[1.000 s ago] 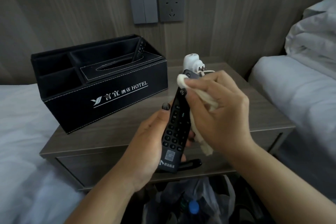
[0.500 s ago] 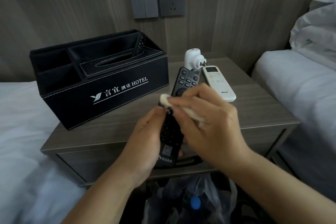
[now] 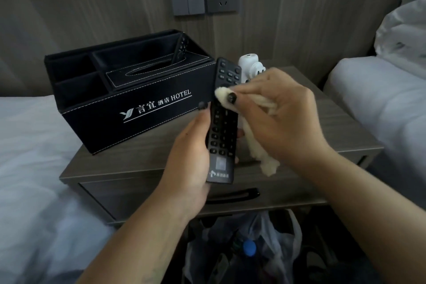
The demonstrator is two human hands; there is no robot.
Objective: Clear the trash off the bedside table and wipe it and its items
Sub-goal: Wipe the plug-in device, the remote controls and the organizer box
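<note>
My left hand (image 3: 191, 157) grips a long black remote (image 3: 222, 136) by its lower half, held upright above the front of the grey wooden bedside table (image 3: 129, 163). My right hand (image 3: 281, 117) pinches a cream cloth (image 3: 260, 145) and presses it with the fingertips against the remote's upper middle; the rest of the cloth hangs down behind the remote. A white plug-in device (image 3: 250, 65) stands on the table behind the remote, partly hidden by my right hand.
A black hotel organiser box (image 3: 138, 104) with a tissue slot sits on the table's left half; another black remote (image 3: 181, 49) leans in its rear compartment. White beds flank the table. A plastic bag with trash (image 3: 249, 249) lies on the floor below the drawer handle (image 3: 235, 193).
The cloth slid down the remote to near its middle, then back up toward the top buttons. The remote is now raised and more upright. My right hand now hides the white remote on the table.
</note>
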